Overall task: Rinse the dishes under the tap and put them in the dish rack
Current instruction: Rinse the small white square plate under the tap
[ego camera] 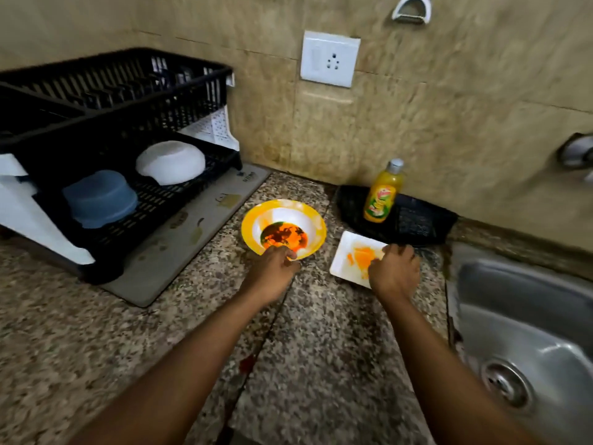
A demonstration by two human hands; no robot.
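Note:
A yellow-rimmed bowl (pixel 283 221) with orange and dark residue sits on the granite counter. My left hand (pixel 275 270) pinches its near rim. To its right lies a white rectangular plate (pixel 349 255) smeared with orange sauce; my right hand (pixel 394 272) grips its near right edge and covers that corner. The black dish rack (pixel 106 123) stands at the left, holding an upturned white bowl (pixel 171 162) and an upturned blue container (pixel 100 198) on its lower tier. The steel sink (pixel 529 322) is at the right; part of the tap (pixel 577 154) shows at the right edge.
A yellow dish-soap bottle (pixel 382 193) stands on a black mat (pixel 414 220) by the wall behind the plate. The rack rests on a grey drying mat (pixel 179 239). A wall socket (pixel 330 59) and a hanging peeler (pixel 412 9) are on the tiled wall.

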